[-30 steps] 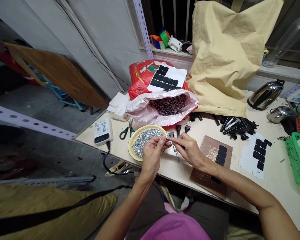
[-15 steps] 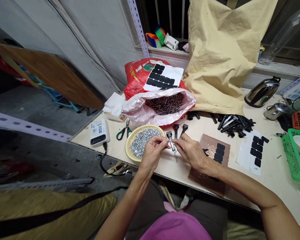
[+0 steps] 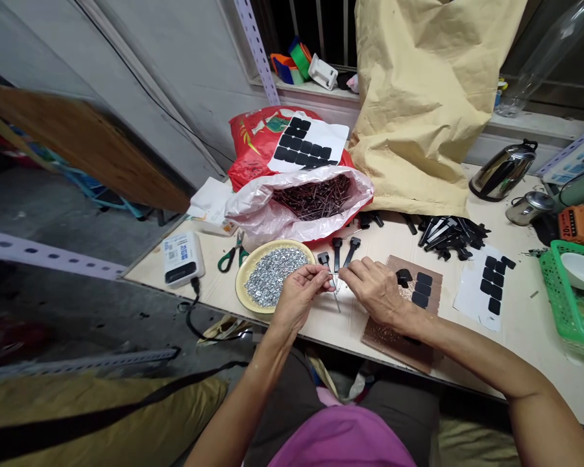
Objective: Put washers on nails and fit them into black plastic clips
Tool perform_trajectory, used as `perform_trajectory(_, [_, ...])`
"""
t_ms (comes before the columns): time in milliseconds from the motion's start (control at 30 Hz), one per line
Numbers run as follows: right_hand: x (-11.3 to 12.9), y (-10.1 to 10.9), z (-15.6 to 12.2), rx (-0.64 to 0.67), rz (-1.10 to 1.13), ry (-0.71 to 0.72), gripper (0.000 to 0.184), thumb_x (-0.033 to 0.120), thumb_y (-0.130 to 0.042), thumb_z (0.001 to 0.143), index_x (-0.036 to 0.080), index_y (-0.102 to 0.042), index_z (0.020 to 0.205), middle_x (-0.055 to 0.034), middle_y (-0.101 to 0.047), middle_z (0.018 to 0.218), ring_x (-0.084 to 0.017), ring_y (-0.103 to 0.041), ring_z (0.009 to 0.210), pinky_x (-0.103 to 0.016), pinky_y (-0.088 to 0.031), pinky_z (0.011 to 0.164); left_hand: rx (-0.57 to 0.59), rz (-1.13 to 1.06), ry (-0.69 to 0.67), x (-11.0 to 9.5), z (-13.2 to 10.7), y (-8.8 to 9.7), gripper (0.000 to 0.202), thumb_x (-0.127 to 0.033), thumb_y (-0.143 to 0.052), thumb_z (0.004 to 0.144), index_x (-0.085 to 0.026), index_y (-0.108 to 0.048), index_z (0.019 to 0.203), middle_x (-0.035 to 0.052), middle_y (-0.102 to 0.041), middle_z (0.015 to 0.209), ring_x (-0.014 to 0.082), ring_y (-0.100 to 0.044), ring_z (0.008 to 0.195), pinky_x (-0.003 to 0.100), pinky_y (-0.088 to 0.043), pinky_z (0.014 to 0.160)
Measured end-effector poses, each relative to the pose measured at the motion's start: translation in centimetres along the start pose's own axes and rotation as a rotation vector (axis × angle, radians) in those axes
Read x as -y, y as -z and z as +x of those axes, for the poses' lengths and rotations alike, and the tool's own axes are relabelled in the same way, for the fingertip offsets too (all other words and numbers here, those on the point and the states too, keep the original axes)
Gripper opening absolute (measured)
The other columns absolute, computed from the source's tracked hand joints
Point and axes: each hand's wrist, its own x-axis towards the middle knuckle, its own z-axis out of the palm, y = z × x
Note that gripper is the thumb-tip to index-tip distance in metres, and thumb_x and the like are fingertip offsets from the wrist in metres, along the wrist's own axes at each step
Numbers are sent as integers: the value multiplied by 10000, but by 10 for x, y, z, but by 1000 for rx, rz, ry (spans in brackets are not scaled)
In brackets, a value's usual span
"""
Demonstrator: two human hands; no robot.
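My left hand [image 3: 302, 292] is closed in a pinch just right of the plate. Close beside it, my right hand [image 3: 374, 288] is closed too, fingers curled. A thin metal rod [image 3: 335, 274] spans the small gap between the fingertips of both. Whether a smaller part sits on it is hidden by the fingers. Below the fingertips a second thin metal rod [image 3: 337, 302] points down toward the table edge. Small silver metal pieces [image 3: 275, 275] fill a yellow plate [image 3: 240, 295]. Behind the hands lie several black clip-like parts [image 3: 354, 245].
Dark screws [image 3: 316, 198] fill an open red bag [image 3: 246, 139] at the back. Green-handled scissors [image 3: 226, 261] and a white box-like device [image 3: 180, 256] lie left. A brown board [image 3: 425, 353], black parts pile [image 3: 450, 233], kettle [image 3: 503, 172] and green basket [image 3: 555, 292] are right.
The view has shifted slightly, so the table things appear further left and higher. Both hands stay together at the thin rod; the fingers of my right hand are more curled.
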Motion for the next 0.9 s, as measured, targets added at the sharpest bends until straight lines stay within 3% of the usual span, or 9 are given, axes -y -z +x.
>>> perform_trajectory(100, [1, -2, -1, -25, -4, 5, 342, 149, -325, 991, 166, -623, 823, -42, -580, 696, -158, -466, 679, -303, -279, 561, -20, 37, -65, 2, -1, -2, 435, -434, -859, 456, -133, -650, 690, -11, -621, 585, 90, -573, 507, 243, -521, 562])
perform_trajectory(300, [1, -13, -7, 52, 212, -154, 313, 307, -389, 996, 183, -619, 824, -27, -587, 737, -133, -505, 707, -265, -308, 569, -32, 119, -113, 3, -4, -3, 406, -446, -839, 491, -138, -659, 684, -3, -642, 596, 99, -593, 505, 237, -506, 563])
perform_trajectory(567, [-1, -13, -11, 11, 198, -61, 319, 157, -332, 983, 173, -623, 853, -56, -604, 790, -153, -512, 740, -271, -344, 602, -49, 219, -218, 5, -4, -8, 256, -351, -784, 578, -149, -657, 670, -17, -611, 570, 102, -581, 513, 236, -473, 579])
perform_trajectory(667, [-1, -10, -9, 74, 243, -76, 298, 171, -348, 985, 169, -622, 867, -65, -598, 784, -161, -513, 745, -280, -345, 613, -54, 232, -228, 7, -5, -7, 254, -352, -777, 580, -149, -653, 670, -15, -612, 587, 104, -579, 517, 243, -474, 584])
perform_trajectory(800, [-1, -11, -6, 251, 440, -279, 262, 251, -395, 985, 170, -596, 838, -30, -590, 756, -133, -525, 682, -252, -335, 570, -43, 242, -211, 8, -4, -5, 259, -343, -777, 577, -144, -645, 675, -7, -626, 616, 102, -584, 522, 241, -471, 585])
perform_trajectory(900, [-2, -13, -7, 313, 585, -316, 154, 245, -443, 965, 169, -576, 963, -22, -609, 857, -112, -549, 694, -221, -363, 571, -60, 240, -184, 8, -2, -5, 259, -335, -782, 563, -144, -633, 655, -10, -623, 592, 99, -576, 501, 230, -456, 558])
